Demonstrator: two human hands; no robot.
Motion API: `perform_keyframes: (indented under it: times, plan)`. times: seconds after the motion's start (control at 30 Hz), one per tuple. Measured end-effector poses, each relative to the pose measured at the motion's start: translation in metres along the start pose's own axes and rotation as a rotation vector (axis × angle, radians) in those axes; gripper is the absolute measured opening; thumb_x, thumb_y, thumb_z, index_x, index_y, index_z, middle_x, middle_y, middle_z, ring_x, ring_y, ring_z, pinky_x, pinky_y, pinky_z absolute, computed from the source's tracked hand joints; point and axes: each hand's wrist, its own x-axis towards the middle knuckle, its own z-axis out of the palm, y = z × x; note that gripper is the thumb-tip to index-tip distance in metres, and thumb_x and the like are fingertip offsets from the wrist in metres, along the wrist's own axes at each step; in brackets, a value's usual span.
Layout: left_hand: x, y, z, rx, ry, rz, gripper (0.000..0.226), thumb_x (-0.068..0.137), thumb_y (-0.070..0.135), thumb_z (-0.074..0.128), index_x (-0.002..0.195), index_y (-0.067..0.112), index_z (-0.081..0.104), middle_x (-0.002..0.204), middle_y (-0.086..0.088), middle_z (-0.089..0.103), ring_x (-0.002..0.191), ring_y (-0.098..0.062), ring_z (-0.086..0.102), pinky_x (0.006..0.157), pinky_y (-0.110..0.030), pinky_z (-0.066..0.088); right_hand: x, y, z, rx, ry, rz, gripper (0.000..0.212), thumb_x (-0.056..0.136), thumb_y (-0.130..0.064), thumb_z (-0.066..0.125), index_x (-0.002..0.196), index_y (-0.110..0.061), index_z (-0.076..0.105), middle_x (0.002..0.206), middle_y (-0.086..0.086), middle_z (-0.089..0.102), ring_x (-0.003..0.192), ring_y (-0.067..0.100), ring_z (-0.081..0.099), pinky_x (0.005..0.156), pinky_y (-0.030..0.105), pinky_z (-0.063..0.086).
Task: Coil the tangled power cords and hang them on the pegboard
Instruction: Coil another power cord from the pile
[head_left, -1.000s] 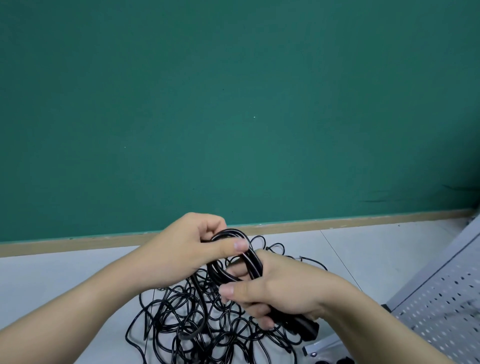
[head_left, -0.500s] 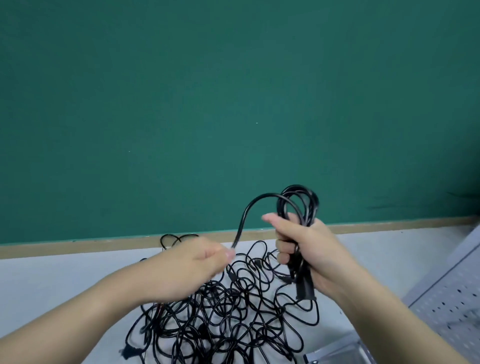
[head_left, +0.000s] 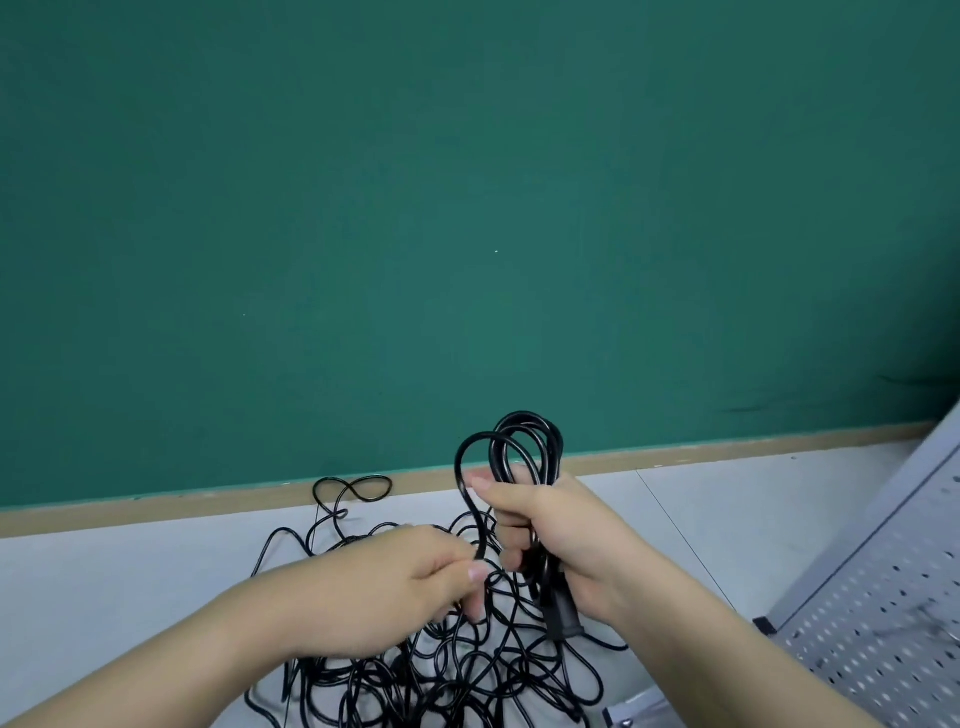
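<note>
My right hand grips a small coil of black power cord, its loops standing up above the fist and its black plug hanging below. From the coil, one strand curves down to my left hand, which pinches it between thumb and fingers. Below both hands, a tangled heap of black cords lies on the pale floor. The grey perforated pegboard leans at the lower right.
A green wall with a tan baseboard fills the background. One stray cord loop lies against the baseboard. A metal foot of the pegboard stand sits beside the heap.
My right hand lifted the coil up and right out of the heap. My left hand let go of the coil, slid down the strand, then drew closer, shortening the loop between the hands.
</note>
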Motion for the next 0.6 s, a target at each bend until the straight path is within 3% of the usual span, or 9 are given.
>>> perform_keyframes:
  times: [0.1, 0.23, 0.3, 0.43, 0.5, 0.6]
  plan:
    - [0.002, 0.003, 0.002, -0.185, 0.011, -0.001, 0.016, 0.105, 0.048, 0.048, 0.112, 0.036, 0.057, 0.066, 0.011, 0.054, 0.059, -0.014, 0.051, 0.066, -0.039, 0.053, 0.001, 0.002, 0.001, -0.017, 0.032, -0.030, 0.017, 0.096, -0.015, 0.072, 0.108, -0.003, 0.073, 0.058, -0.005, 0.030, 0.048, 0.011, 0.031, 0.046, 0.023, 0.035]
    - [0.013, -0.005, -0.013, -0.492, 0.305, -0.032, 0.037, 0.102, 0.042, 0.055, 0.136, 0.030, 0.047, 0.068, 0.001, 0.062, 0.050, -0.018, 0.050, 0.055, -0.037, 0.049, -0.002, -0.003, 0.002, 0.011, 0.008, -0.068, 0.004, 0.098, -0.013, 0.069, 0.094, -0.011, 0.068, 0.057, -0.005, 0.030, 0.047, 0.011, 0.029, 0.045, 0.023, 0.035]
    - [0.011, -0.009, -0.024, -0.552, 0.345, -0.060, 0.046, 0.102, 0.037, 0.058, 0.144, 0.032, 0.040, 0.078, -0.002, 0.069, 0.052, -0.019, 0.054, 0.055, -0.035, 0.050, -0.005, -0.004, 0.001, 0.019, -0.029, -0.092, 0.007, 0.098, -0.014, 0.069, 0.092, -0.012, 0.068, 0.059, -0.004, 0.031, 0.051, 0.013, 0.029, 0.046, 0.024, 0.035]
    - [0.006, -0.011, -0.026, -0.537, 0.322, -0.030, 0.050, 0.102, 0.031, 0.062, 0.142, 0.049, 0.037, 0.102, -0.002, 0.073, 0.062, -0.023, 0.066, 0.055, -0.036, 0.054, -0.012, -0.004, 0.006, -0.042, -0.151, -0.189, 0.022, 0.099, -0.012, 0.065, 0.081, -0.022, 0.072, 0.062, -0.001, 0.038, 0.054, 0.015, 0.032, 0.048, 0.025, 0.038]
    - [0.010, -0.010, -0.021, -0.520, 0.380, 0.044, 0.037, 0.106, 0.029, 0.054, 0.137, 0.047, 0.048, 0.088, -0.001, 0.069, 0.055, -0.019, 0.059, 0.048, -0.033, 0.048, -0.014, -0.003, 0.010, -0.011, -0.162, -0.208, 0.018, 0.098, -0.010, 0.066, 0.084, -0.021, 0.071, 0.062, -0.001, 0.038, 0.053, 0.014, 0.032, 0.048, 0.024, 0.039]
    - [0.017, -0.012, -0.019, -0.546, 0.502, 0.094, 0.023, 0.110, 0.027, 0.042, 0.120, 0.034, 0.061, 0.072, -0.002, 0.049, 0.048, -0.015, 0.038, 0.042, -0.026, 0.034, -0.012, -0.003, 0.010, 0.021, -0.082, -0.241, 0.011, 0.100, -0.008, 0.063, 0.106, -0.013, 0.069, 0.058, -0.001, 0.035, 0.049, 0.014, 0.034, 0.050, 0.026, 0.039]
